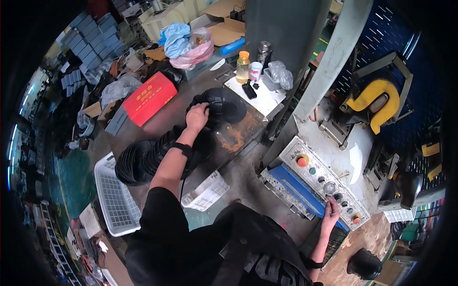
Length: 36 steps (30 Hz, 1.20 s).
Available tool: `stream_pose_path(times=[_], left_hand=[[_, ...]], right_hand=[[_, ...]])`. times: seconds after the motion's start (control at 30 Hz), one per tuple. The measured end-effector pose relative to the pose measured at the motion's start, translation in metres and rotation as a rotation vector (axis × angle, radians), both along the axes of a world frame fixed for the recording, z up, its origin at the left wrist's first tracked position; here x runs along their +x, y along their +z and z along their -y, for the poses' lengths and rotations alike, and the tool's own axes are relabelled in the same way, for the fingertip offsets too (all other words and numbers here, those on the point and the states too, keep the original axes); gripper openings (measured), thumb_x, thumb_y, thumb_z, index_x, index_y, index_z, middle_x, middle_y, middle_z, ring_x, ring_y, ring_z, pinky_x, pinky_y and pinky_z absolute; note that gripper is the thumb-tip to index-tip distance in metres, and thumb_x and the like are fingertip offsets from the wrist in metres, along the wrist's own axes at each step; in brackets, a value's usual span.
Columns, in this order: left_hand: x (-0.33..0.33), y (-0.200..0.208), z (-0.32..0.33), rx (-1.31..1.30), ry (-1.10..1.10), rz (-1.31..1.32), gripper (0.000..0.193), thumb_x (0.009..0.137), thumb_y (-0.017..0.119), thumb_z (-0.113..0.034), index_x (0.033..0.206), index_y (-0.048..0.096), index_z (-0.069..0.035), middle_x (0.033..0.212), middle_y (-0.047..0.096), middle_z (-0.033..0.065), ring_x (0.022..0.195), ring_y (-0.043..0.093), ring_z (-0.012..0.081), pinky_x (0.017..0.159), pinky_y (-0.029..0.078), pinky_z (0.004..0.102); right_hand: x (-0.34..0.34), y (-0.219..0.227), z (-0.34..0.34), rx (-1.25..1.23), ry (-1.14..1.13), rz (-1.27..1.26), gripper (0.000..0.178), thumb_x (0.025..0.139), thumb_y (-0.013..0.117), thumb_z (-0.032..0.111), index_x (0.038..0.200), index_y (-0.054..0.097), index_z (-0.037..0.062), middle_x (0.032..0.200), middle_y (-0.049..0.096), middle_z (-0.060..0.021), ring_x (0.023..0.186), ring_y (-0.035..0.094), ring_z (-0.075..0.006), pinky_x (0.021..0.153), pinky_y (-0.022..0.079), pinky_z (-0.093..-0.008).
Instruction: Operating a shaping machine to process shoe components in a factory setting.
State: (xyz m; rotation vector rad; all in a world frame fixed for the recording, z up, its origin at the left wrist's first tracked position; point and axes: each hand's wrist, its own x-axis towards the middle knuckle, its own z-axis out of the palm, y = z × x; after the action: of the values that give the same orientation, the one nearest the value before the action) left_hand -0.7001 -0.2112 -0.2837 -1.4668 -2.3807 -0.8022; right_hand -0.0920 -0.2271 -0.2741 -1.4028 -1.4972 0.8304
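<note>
My left hand (pixel 197 117) reaches over the metal table, its fingers bent and closed on a group of black round discs (pixel 224 106). More black discs (pixel 150 159) lean against each other in a row under my left forearm. To the right, my right hand (pixel 330 215) is at the lower edge of a machine's control panel (pixel 317 174), below its dark knobs (pixel 338 197). The fingers there are drawn together; whether they grip anything is hidden.
A red box (pixel 150 98) lies on the table's left. An orange-capped bottle (pixel 243 67), a can and a thermos stand at its back. White plastic baskets (pixel 114 195) are beside and below the table. A yellow-clad machine part (pixel 381 102) rises behind the panel, near a grey column (pixel 281 43).
</note>
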Motion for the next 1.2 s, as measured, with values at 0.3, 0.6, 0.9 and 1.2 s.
stream_pose_path(times=[0.3,0.6,0.9,1.2], left_hand=[[-0.064,-0.012,-0.077,-0.606,0.261,-0.162,0.032,0.080,0.064,-0.033,0.103,0.065,-0.010,0.104,0.066,0.0093,0.099,0.062,0.0254,0.082,0.048,0.0399],[-0.008,0.122,-0.056,-0.325,-0.068,0.339,0.031,0.073,0.065,-0.031,0.074,0.066,0.000,0.080,0.067,0.0184,0.078,0.067,0.0294,0.074,0.052,0.0374],[0.140,0.168,0.012,-0.168,-0.618,1.198,0.020,0.082,0.060,-0.009,0.065,0.050,-0.005,0.061,0.052,-0.0015,0.054,0.052,0.0040,0.050,0.044,0.0213],[0.288,0.086,0.010,-0.763,-1.159,1.238,0.031,0.093,0.056,-0.032,0.105,0.062,-0.004,0.108,0.061,0.0017,0.102,0.052,0.0129,0.085,0.044,0.0305]], right_hand=[[-0.027,0.029,0.022,-0.123,0.009,0.242,0.014,0.091,0.056,0.007,0.098,0.066,0.0004,0.090,0.065,-0.0073,0.085,0.058,-0.0131,0.079,0.044,-0.0257],[-0.085,0.076,-0.011,-0.184,0.140,0.048,0.015,0.091,0.052,0.002,0.100,0.064,-0.0002,0.098,0.066,-0.0061,0.092,0.058,-0.0127,0.085,0.043,-0.0260],[-0.239,0.190,-0.026,0.478,0.704,0.532,0.045,0.073,0.071,0.018,0.115,0.059,0.0054,0.105,0.063,-0.0114,0.100,0.059,-0.0311,0.084,0.046,-0.0402],[-0.058,0.151,-0.002,-0.096,0.796,0.180,0.025,0.083,0.066,0.013,0.107,0.065,0.0065,0.095,0.067,-0.0141,0.083,0.065,-0.0318,0.073,0.051,-0.0344]])
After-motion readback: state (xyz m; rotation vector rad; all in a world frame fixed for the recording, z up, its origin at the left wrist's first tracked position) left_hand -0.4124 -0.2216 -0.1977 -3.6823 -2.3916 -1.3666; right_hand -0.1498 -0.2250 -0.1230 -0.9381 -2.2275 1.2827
